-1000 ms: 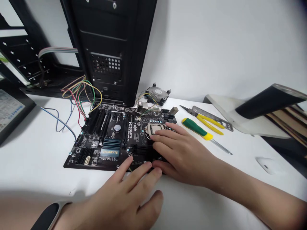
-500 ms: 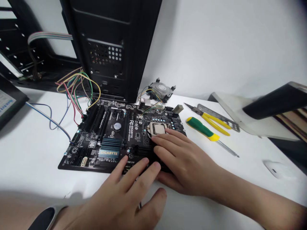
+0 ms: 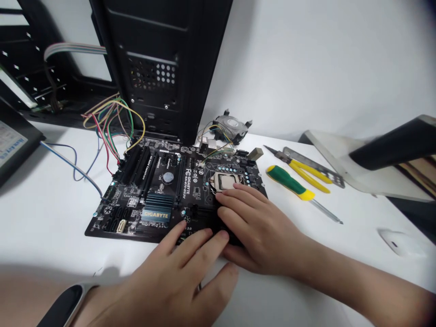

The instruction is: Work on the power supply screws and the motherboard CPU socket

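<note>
A black Gigabyte motherboard [image 3: 139, 229] lies flat on the white table. Its processor [image 3: 226, 181] shows in the socket at the board's right side. My right hand [image 3: 255, 227] rests over the near right part of the board, fingers stretched out side by side. Its fingertips are beside the socket's near edge, and the thumb is low by the board's front edge. My left hand [image 3: 190, 272], wearing a wristband, is spread over the front edge with the fingertips at the board. What lies under both hands is hidden.
Behind the board stands a black computer case [image 3: 163, 27]. A CPU cooler [image 3: 231, 127] is beside it, wired to the board. Pliers [image 3: 306, 172] and a green-yellow screwdriver [image 3: 293, 184] lie at right. A white earbud case [image 3: 402, 243] is farther right; a power supply [image 3: 13, 141] is at left.
The view has shifted slightly, so the scene sits a little farther right. Both hands keep nearly the same place on the board; the left fingers have shifted only slightly.
</note>
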Action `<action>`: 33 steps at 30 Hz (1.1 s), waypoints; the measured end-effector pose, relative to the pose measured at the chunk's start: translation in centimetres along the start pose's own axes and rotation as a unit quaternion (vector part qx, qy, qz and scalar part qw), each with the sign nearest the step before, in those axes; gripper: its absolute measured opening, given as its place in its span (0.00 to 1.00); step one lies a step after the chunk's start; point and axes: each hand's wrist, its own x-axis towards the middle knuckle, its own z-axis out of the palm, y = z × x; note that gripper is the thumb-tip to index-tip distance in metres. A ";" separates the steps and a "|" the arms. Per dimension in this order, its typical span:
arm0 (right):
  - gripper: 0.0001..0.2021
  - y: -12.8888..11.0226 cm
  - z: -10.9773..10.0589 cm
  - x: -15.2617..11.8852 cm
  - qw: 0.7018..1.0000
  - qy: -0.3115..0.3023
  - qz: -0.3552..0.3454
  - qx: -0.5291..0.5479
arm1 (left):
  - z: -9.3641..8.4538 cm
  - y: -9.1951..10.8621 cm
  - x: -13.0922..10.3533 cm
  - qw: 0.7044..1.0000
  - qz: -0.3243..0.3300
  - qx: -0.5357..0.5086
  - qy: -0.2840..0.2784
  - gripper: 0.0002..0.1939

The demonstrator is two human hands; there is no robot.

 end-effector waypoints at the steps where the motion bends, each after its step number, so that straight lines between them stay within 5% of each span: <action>1: 0.19 0.0 0.0 0.0 1.000 -0.003 0.002 0.005 | -0.1 0.0 0.1 1.000 0.001 0.001 0.001 0.14; 5: 0.16 0.1 -0.1 0.0 0.999 -0.017 0.017 0.031 | -0.2 -0.1 0.2 1.000 0.012 0.003 -0.010 0.19; 13: 0.13 0.3 0.0 -0.2 0.997 -0.030 0.034 0.069 | -1.1 0.2 0.2 0.992 0.021 -0.017 -0.124 0.23; 33: 0.17 1.2 0.3 -0.4 0.991 -0.028 0.011 0.133 | -1.7 0.7 1.3 0.982 -0.014 -0.045 -0.182 0.31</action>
